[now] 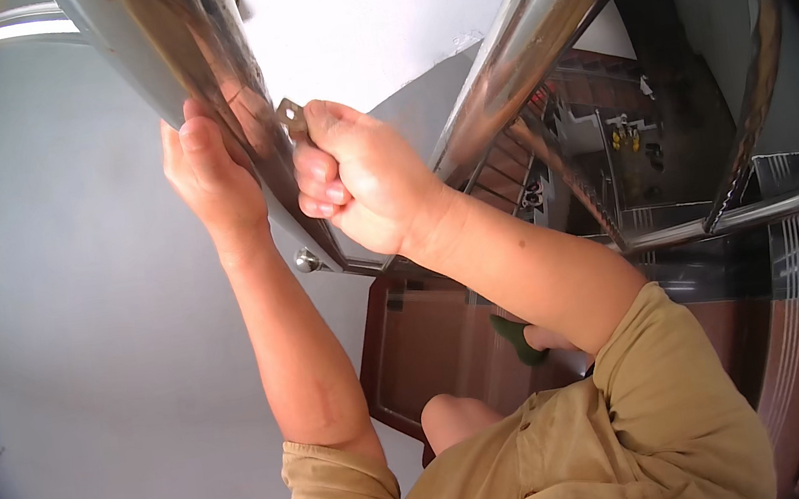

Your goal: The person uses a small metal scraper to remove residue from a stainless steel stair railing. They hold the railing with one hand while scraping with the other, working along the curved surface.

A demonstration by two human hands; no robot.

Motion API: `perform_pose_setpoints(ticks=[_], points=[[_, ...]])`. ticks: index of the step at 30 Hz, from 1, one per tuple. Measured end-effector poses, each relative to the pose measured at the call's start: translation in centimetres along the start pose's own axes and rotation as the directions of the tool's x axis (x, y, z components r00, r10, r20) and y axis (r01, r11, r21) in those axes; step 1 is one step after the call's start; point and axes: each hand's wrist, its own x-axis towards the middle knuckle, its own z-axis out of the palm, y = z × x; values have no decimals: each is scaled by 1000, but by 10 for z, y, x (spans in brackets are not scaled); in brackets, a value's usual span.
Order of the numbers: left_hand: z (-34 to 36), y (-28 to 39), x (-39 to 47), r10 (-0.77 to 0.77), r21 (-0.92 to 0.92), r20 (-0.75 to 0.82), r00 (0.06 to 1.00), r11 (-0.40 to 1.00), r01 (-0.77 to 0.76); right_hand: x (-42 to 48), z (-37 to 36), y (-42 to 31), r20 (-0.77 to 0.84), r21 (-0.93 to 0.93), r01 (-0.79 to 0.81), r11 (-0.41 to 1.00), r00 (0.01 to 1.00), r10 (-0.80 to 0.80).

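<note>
A thick polished metal post (172, 45) rises before me, with hand reflections on its shiny side. My left hand (217, 186) is wrapped against the post's left side, with its thumb in front and the other fingers partly hidden. In a fist, my right hand (375, 177) grips a small flat metal tool (298, 132) with a squarish hole. Its end lies close to the post's right edge; whether they touch is unclear. Most of the tool is hidden inside my fingers.
A grey wall (94, 290) stands at the left. A thick metal handrail (537, 27) slants up on the right, above twisted balusters (755, 134) and a lower rail (721, 218). The stairwell drops beyond. Brown steps (434, 343) and my green-clad foot (517, 340) are below.
</note>
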Motion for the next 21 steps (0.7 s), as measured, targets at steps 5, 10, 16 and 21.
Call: perform_pose_setpoints(ticks=[5, 10, 16, 21], points=[[-4, -6, 1, -48, -38, 26, 999, 998, 49, 2, 10, -19, -17, -128, 40, 991, 999, -42], [0, 1, -2, -106, -50, -19, 994, 993, 105, 4, 23, -38, 113, -152, 215, 965, 974, -199], [2, 2, 0, -64, -29, -57, 996, 998, 62, 2, 37, -37, 62, -246, 267, 932, 964, -259], [1, -3, 1, -17, 8, -59, 998, 1000, 18, -1, 29, -24, 32, -223, 256, 941, 966, -255]])
